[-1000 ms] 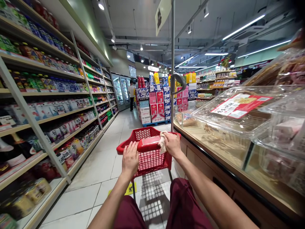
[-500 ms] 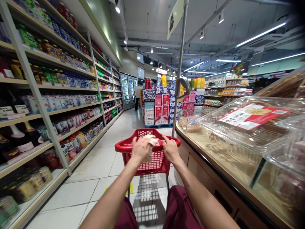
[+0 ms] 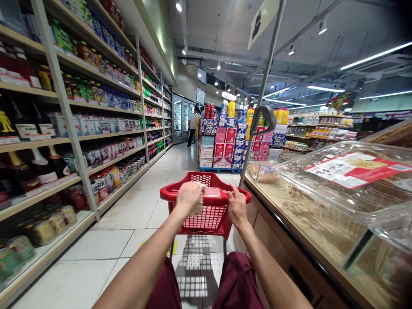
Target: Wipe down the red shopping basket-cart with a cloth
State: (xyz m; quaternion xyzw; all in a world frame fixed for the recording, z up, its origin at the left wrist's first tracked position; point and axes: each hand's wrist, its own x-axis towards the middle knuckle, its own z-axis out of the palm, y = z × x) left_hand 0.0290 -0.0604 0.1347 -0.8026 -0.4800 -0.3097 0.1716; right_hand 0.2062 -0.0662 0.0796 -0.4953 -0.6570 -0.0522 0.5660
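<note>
A red plastic shopping cart (image 3: 206,221) stands in front of my knees, its mesh basket facing me. My left hand (image 3: 189,198) is closed round a pale cloth (image 3: 199,207) on the left part of the cart's handle (image 3: 213,192). Most of the cloth is hidden behind the fingers and knuckles. On the handle's right side, my right hand (image 3: 237,205) grips the bar with its fingers curled over the top. Between the two hands a pale label panel shows on the bar.
Drink shelves (image 3: 109,141) line the left side. At right, close to the cart, stands a curved display counter (image 3: 257,189) with clear plastic food boxes (image 3: 341,171) and a grey pole (image 3: 262,98). Stacked cartons (image 3: 222,146) and a person (image 3: 193,124) are ahead on the tiled floor.
My left hand has slid leftward along the handle with the cloth, uncovering the label panel. My right hand keeps its place on the bar. The view has turned slightly left.
</note>
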